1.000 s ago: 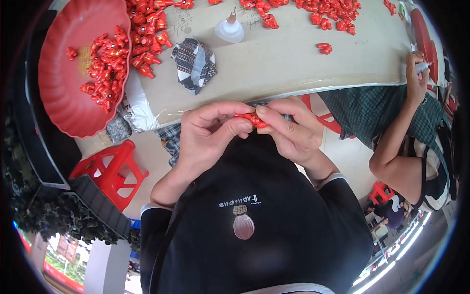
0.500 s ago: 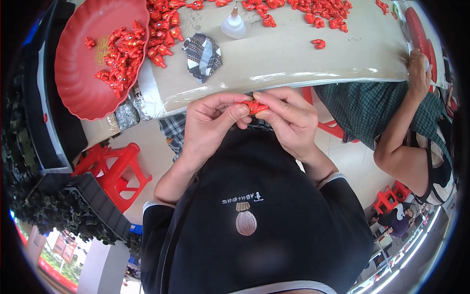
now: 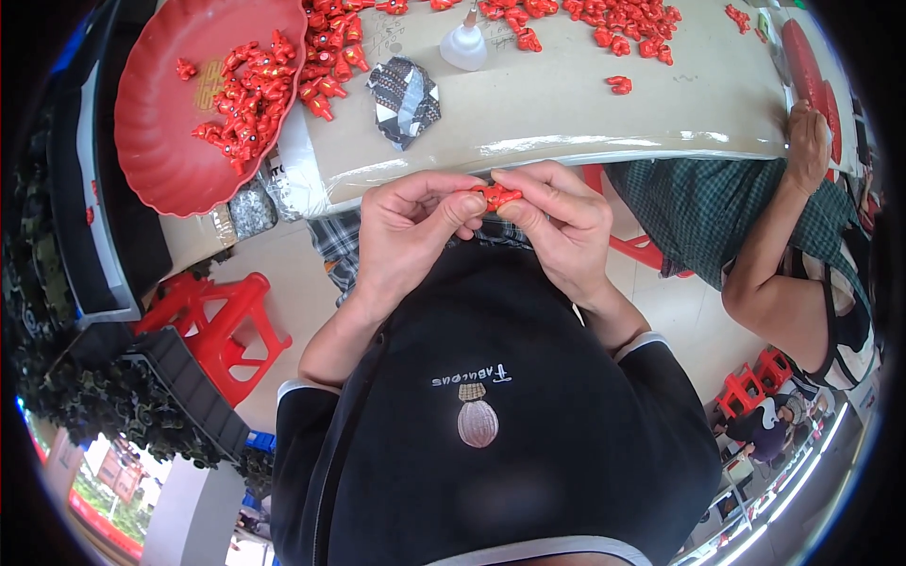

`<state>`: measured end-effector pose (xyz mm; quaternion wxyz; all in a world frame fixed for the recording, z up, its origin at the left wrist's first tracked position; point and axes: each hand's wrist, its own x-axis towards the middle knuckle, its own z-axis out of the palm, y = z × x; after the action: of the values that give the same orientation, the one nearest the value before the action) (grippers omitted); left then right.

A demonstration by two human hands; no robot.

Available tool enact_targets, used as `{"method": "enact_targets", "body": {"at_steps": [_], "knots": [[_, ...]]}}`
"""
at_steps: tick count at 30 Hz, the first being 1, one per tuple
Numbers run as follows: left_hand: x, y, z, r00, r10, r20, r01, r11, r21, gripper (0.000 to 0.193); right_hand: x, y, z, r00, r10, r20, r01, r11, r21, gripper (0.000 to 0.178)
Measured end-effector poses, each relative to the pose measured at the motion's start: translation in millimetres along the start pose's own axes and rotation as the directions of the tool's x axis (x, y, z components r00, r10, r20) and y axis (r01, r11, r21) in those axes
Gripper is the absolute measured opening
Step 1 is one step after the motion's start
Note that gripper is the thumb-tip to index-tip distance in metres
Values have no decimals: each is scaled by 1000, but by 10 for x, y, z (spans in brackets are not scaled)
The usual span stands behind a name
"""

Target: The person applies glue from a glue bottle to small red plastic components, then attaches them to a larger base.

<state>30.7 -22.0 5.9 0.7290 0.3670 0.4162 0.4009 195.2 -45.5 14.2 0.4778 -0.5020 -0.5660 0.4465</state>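
Between my two hands, just off the table's near edge, is a small shiny red figurine (image 3: 496,196). My left hand (image 3: 415,222) pinches its left end with thumb and forefinger. The thumb and fingers of my right hand (image 3: 563,222) grip its right end. The fingertips cover both ends of the piece. Beyond my hands stands a small white squeeze bottle (image 3: 463,47) with a thin tip. A crumpled patterned cloth (image 3: 403,102) lies to its left. Similar red pieces (image 3: 326,57) are heaped between the cloth and a red scalloped tray (image 3: 151,156), which holds more of them.
More red pieces (image 3: 623,24) lie at the table's (image 3: 566,113) far side, one (image 3: 619,85) apart. On the right, another person's hand (image 3: 808,141) rests by a red tray (image 3: 802,61) at the table edge. Red stools (image 3: 226,325) and a grey crate (image 3: 193,396) of dark pieces stand at left.
My view has shifted slightly, so the tray and cloth sit a little further right. Both hands keep their grip on the red figurine, which seems slightly turned.
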Motion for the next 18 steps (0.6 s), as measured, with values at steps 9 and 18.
{"method": "enact_targets", "body": {"at_steps": [9,18], "knots": [[42,-9,15,1000,4,-18,-3,999,36,15,17,6,49,996,59,-74,-60,998,-10,21],[38,-15,27,1000,4,-19,-4,999,44,16,6,7,69,993,56,-105,-56,998,-2,18]]}}
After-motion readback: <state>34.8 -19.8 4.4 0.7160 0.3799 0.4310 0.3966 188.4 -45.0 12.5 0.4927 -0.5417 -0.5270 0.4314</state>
